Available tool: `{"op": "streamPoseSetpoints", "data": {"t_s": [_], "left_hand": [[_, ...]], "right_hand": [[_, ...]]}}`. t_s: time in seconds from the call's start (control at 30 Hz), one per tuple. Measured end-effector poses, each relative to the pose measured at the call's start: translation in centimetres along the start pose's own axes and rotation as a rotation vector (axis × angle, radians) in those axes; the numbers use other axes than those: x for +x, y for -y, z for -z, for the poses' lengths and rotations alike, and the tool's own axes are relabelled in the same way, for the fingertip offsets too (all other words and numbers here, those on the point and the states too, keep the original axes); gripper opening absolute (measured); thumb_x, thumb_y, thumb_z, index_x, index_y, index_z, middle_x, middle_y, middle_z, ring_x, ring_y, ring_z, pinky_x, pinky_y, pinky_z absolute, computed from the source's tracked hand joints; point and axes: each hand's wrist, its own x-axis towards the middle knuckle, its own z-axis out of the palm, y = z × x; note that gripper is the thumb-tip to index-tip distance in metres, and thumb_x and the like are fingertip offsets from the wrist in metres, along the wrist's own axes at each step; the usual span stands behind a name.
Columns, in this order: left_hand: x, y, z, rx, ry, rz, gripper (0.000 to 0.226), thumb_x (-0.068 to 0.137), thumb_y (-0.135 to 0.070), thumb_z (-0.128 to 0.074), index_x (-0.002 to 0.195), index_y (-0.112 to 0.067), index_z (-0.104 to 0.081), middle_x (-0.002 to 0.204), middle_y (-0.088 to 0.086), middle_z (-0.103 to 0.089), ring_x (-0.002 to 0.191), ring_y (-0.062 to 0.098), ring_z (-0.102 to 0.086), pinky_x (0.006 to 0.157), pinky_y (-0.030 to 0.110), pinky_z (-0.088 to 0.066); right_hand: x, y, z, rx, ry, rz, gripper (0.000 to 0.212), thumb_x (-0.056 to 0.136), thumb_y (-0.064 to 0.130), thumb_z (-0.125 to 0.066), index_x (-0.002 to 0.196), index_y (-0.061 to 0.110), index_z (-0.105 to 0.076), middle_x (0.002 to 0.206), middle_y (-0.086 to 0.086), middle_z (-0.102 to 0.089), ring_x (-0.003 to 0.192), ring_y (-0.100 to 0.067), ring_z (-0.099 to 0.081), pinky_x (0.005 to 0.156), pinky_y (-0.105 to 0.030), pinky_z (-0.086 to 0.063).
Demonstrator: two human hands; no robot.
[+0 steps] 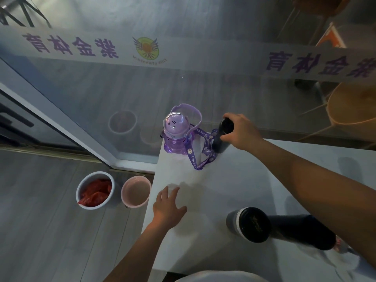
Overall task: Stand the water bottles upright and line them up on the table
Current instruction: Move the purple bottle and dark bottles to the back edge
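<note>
Red plastic (95,192) in white bucket (95,173); right hand (240,131) grips dark bottle (220,142).

Bottle (175,137) purple; strap (192,157) purple, white-lettered; upright flask (218,144) dark navy; lying flask (295,228) black-lidded; table (223,190) white.

On the white worktop (254,176) a purple bottle (175,135) stands upright at the far left corner, its printed strap (203,151) trailing beside it. Just to its right, the right hand (240,131) grips the top of a dark bottle (221,139), which is upright. The left hand (167,208) is spread flat near the left edge. A black-lidded flask (254,224) appears to lie on its side near the front.
</note>
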Motion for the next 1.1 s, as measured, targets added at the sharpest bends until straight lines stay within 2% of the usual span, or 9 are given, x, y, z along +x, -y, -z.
{"op": "streamPoseSetpoints", "data": {"t_s": [0.13,0.33,0.53,0.73,1.1], "left_hand": [[0.3,0.9,-0.5,0.081,0.023,0.013,0.079,0.087,-0.051,-0.060,0.152,-0.038,-0.016,0.165,0.002,-0.001,0.151,0.030,-0.002,0.117,0.052,-0.025],[0.1,0.7,-0.9,0.104,0.030,0.010,0.080,0.090,-0.049,-0.058,0.153,-0.040,-0.010,0.165,0.002,0.009,0.151,0.031,0.007,0.120,0.055,-0.014],[0.0,0.5,-1.0,0.108,0.033,0.000,0.080,0.091,-0.045,-0.059,0.153,-0.041,-0.009,0.164,0.003,0.011,0.151,0.033,0.009,0.120,0.057,-0.010],[0.1,0.5,-1.2,0.104,0.039,-0.001,0.081,0.091,-0.044,-0.060,0.153,-0.042,-0.008,0.164,0.003,0.014,0.150,0.034,0.012,0.119,0.058,-0.006],[0.1,0.9,-0.6,0.102,0.072,-0.014,0.080,0.089,-0.043,-0.059,0.153,-0.043,-0.012,0.165,0.003,0.010,0.151,0.032,0.009,0.119,0.056,-0.013]], "right_hand": [[0.7,0.9,-1.0,0.011,0.003,-0.008,0.072,0.072,0.027,-0.078,0.136,0.024,-0.046,0.129,-0.011,-0.050,0.109,-0.033,-0.054,0.080,-0.035,-0.046],[0.9,2.3,-1.7,-0.002,0.035,0.013,0.072,0.075,0.031,-0.078,0.137,0.023,-0.043,0.130,-0.011,-0.049,0.111,-0.033,-0.053,0.084,-0.038,-0.049],[0.8,2.5,-1.7,-0.012,0.045,-0.007,0.074,0.075,0.037,-0.077,0.139,0.024,-0.042,0.128,-0.010,-0.050,0.111,-0.032,-0.054,0.083,-0.037,-0.049],[0.7,2.3,-1.5,-0.023,0.032,-0.039,0.077,0.075,0.042,-0.077,0.140,0.025,-0.040,0.128,-0.011,-0.050,0.111,-0.033,-0.054,0.088,-0.044,-0.054],[0.6,2.5,-1.6,-0.062,0.062,-0.060,0.076,0.074,0.044,-0.077,0.139,0.027,-0.040,0.127,-0.011,-0.051,0.110,-0.033,-0.054,0.087,-0.044,-0.054]]}}
